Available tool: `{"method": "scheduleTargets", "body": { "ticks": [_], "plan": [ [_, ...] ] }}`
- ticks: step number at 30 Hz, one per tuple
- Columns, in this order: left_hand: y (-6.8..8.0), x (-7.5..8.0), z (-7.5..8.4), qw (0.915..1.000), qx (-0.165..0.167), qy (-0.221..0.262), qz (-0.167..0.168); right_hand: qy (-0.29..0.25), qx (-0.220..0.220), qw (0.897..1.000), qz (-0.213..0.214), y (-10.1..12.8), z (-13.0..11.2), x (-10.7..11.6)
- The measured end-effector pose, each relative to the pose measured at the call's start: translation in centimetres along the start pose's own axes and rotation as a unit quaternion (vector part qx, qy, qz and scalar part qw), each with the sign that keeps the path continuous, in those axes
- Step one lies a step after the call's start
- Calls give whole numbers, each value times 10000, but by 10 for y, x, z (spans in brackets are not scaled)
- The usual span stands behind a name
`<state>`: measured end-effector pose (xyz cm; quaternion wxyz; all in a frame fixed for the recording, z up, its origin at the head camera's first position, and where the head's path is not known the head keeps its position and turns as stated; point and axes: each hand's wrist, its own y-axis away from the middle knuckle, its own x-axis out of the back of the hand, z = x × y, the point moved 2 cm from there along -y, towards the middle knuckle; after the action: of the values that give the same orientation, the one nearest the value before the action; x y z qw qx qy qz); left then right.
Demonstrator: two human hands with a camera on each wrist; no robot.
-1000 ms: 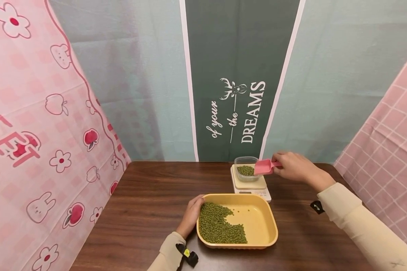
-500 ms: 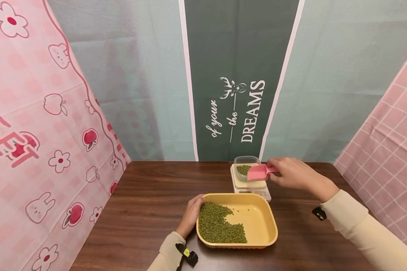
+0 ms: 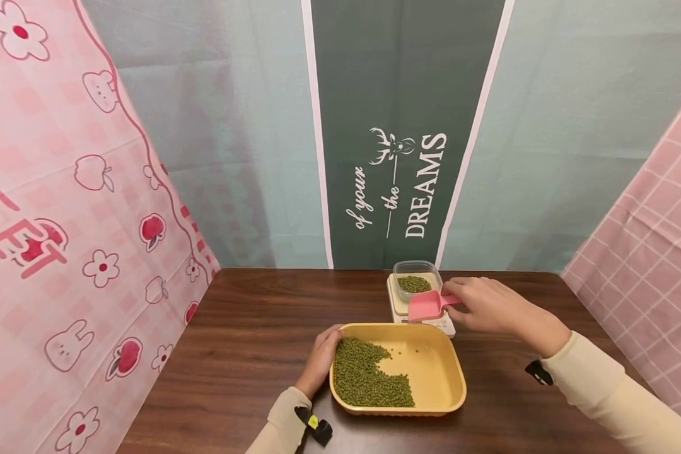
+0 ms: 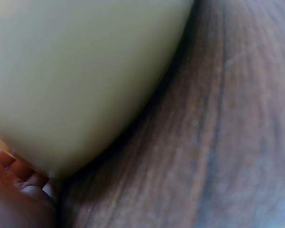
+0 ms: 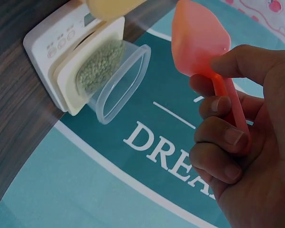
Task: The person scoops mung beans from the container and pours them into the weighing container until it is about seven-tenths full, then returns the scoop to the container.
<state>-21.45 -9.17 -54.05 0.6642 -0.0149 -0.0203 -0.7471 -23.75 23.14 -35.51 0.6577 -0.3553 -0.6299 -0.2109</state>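
While gripped by curled fingers [image 5: 226, 136], pink scoop [image 3: 424, 305] overhangs scale [image 3: 397, 305].

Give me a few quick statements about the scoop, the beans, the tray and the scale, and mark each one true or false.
1. The right hand holds a pink scoop. True.
2. The clear container on the scale is empty. False: it holds green beans.
3. The left hand rests against the yellow tray. True.
4. Beans cover the whole tray. False: they fill its left part; the right part is bare.
5. The scale sits nearer the person than the tray. False: it sits beyond the tray.
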Motion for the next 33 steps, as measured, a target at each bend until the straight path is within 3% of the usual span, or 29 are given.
{"method": "scheduleTargets", "body": {
  "ticks": [33],
  "plan": [
    [-2,0,1,10000,-18,17,-38,-480,523,9956,-618,26,-24,-35]
  ]
}}
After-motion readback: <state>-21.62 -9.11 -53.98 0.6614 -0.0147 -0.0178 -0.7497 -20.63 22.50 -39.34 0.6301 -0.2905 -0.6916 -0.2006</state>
